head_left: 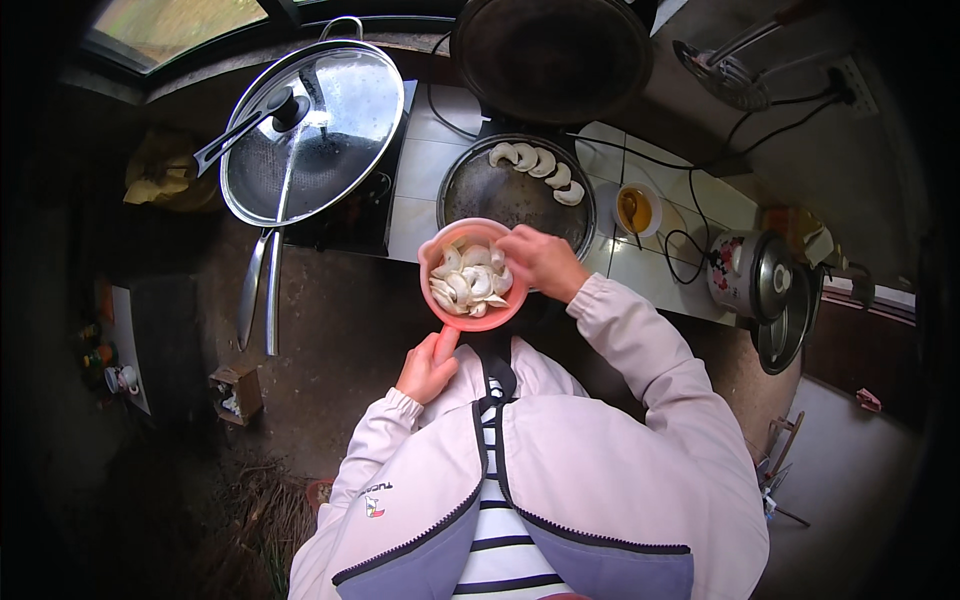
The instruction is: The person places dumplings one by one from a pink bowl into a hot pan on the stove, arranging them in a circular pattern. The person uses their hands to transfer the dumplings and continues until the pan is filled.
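Observation:
My left hand (pixel 428 372) is wrapped round the short handle of a pink plastic scoop bowl (pixel 519 292). White crescent-shaped dumplings (pixel 466 280) fill the bowl in a loose heap. Over the bowl's right rim, my right hand (pixel 541 259) has its fingers pinched at a dumpling (pixel 497 257); the fingertips are partly hidden. Just beyond the bowl sits a round, dark electric griddle (pixel 488 195), its lid (pixel 553 50) raised at the back. Several dumplings (pixel 544 163) lie in a curved row along the griddle's far right edge.
Left of the griddle, a wok with a glass lid (pixel 335 130) rests on a black cooktop (pixel 380 205), its handles jutting toward me. A small bowl of yellow oil (pixel 638 210), black cords (pixel 690 165) and a flowered rice cooker (pixel 748 275) occupy the tiled counter on the right.

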### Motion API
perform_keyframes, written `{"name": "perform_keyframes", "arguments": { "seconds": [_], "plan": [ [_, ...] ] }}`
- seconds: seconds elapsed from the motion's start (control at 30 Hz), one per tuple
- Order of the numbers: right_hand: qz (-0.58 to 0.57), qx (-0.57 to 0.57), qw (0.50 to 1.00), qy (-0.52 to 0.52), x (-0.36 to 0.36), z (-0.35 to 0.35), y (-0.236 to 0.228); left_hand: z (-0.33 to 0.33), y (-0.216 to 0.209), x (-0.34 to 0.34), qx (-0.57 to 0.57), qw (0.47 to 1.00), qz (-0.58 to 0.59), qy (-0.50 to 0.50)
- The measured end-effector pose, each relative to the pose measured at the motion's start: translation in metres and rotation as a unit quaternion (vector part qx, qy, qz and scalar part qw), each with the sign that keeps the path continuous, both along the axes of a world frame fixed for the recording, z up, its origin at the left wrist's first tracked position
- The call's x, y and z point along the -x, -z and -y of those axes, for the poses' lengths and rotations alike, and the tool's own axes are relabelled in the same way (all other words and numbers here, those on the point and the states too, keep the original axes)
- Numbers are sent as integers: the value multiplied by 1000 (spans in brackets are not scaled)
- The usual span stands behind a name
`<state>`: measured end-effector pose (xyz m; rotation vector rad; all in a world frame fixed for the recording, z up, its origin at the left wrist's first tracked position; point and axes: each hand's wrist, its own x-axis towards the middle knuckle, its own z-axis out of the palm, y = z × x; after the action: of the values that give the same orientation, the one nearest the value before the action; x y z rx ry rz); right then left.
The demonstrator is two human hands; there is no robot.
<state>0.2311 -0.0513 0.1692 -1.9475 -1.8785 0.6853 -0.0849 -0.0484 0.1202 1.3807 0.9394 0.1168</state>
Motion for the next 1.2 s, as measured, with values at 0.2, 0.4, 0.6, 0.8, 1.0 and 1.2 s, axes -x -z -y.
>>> {"name": "perform_keyframes", "arguments": {
  "seconds": [0.2,0.4,0.6,0.8,1.0,1.2],
  "plan": [
    [184,23,976,-118,7,-7,20,5,16,1,-40,999,0,18],
    [207,11,969,-138,2,-2,29,9,9,0,-24,1000,-11,8],
    [9,1,1000,0,-1,6,3,14,12,0,-40,999,-9,18],
    [-204,59,965,154,-7,28,8,8,-9,-8,-10,998,-43,41],
    [-422,74,871,239,-15,42,20,10,-6,-10,-9,998,-42,36],
    [-530,100,791,289,-26,52,19,3,-15,-16,18,996,-71,48]
  ]
}}
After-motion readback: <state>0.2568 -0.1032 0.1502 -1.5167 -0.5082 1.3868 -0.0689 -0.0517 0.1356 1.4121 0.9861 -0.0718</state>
